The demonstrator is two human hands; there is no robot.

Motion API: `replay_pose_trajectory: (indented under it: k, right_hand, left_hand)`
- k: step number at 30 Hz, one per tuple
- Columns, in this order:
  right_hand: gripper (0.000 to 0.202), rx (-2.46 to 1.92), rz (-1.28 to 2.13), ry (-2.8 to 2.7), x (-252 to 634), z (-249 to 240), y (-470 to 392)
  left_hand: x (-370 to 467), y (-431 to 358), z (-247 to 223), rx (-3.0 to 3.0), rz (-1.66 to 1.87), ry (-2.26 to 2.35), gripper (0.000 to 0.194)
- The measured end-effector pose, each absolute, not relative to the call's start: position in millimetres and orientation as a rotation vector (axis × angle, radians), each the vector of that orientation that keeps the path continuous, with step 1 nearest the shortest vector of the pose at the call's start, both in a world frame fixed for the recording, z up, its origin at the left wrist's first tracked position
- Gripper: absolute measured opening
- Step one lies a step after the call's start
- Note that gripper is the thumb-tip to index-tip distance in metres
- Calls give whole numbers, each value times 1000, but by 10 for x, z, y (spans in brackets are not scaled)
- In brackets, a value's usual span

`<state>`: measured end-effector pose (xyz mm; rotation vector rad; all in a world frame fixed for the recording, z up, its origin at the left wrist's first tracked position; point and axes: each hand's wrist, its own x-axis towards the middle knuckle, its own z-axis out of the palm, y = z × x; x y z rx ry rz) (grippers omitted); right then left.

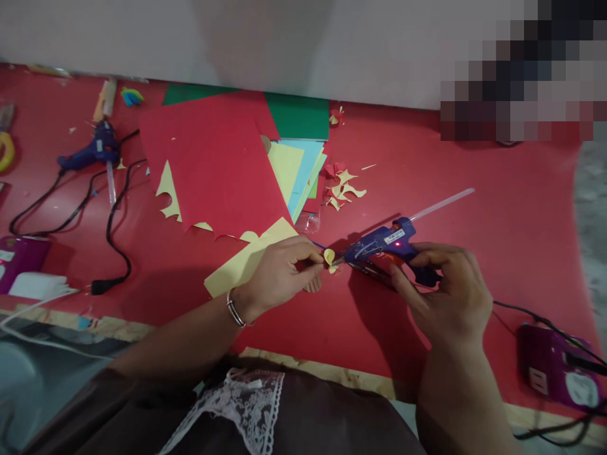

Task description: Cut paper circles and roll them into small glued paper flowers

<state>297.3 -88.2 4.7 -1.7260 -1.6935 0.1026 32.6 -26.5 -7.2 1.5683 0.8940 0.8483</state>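
Observation:
My left hand (289, 272), with a bracelet at the wrist, pinches a small yellow paper piece (329, 256) near the middle of the table. In my right hand (446, 287) is a blue glue gun (386, 240), its red light lit and a clear glue stick (446, 203) poking out of the back. The gun's nozzle points left and meets the yellow piece, or nearly so; contact is too small to tell. A folded yellow paper (251, 256) lies partly beneath my left hand and forearm.
Red sheets (218, 158) cover green, blue and yellow papers on the red table (512, 221). Paper scraps (344, 186) lie beyond the gun. Another blue glue gun (97, 148) with black cables is at left, near yellow-handled scissors (6, 148). Purple boxes (554, 366) sit at both sides.

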Motion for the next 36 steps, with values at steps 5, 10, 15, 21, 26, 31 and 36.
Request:
replay_pose_trajectory:
  k: [5, 10, 15, 21, 26, 31, 36]
  right_hand:
    - [22, -1817, 143, -1654, 2934, 101, -884]
    - [20, -1793, 116, -1690, 2940, 104, -880]
    - [20, -1783, 111, -1702, 2955, 94, -886]
    - [20, -1761, 84, -1714, 2952, 106, -888]
    - [22, -1775, 94, -1711, 2949, 109, -891]
    - [22, -1780, 82, -1734, 2963, 103, -901]
    - [24, -1790, 83, -1735, 2958, 100, -905]
  left_hand:
    - [320, -265, -65, 1608, 838, 911, 18]
    - [316, -265, -65, 1595, 832, 914, 16]
    - [324, -269, -66, 1568, 827, 909, 16]
    - [323, -262, -49, 1582, 831, 909, 17]
    - [317, -258, -52, 1613, 834, 921, 17]
    - [318, -263, -38, 1601, 822, 924, 18]
    - [320, -259, -28, 1599, 827, 916, 18]
